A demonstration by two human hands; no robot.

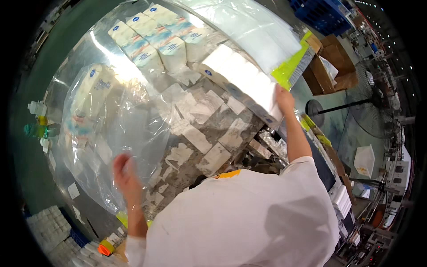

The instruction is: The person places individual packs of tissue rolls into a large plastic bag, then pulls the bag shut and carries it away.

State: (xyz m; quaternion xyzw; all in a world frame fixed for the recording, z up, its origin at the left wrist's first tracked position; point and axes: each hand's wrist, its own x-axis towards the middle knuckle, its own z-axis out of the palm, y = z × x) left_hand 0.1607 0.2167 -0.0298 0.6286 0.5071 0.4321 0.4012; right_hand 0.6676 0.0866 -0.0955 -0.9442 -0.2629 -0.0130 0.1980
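My left hand is blurred and grips the edge of a large clear plastic bag that holds several white packs. My right hand reaches forward and holds the end of a long white pack lying on the shiny metal table. A row of white packs with blue marks lies at the far side of the table. My white sleeves and coat fill the lower middle of the view.
A stack of clear bags with a yellow-green strip lies at the table's far right. Brown cartons and a standing fan are to the right. Small bottles sit at the left. White packs in a blue crate are at lower left.
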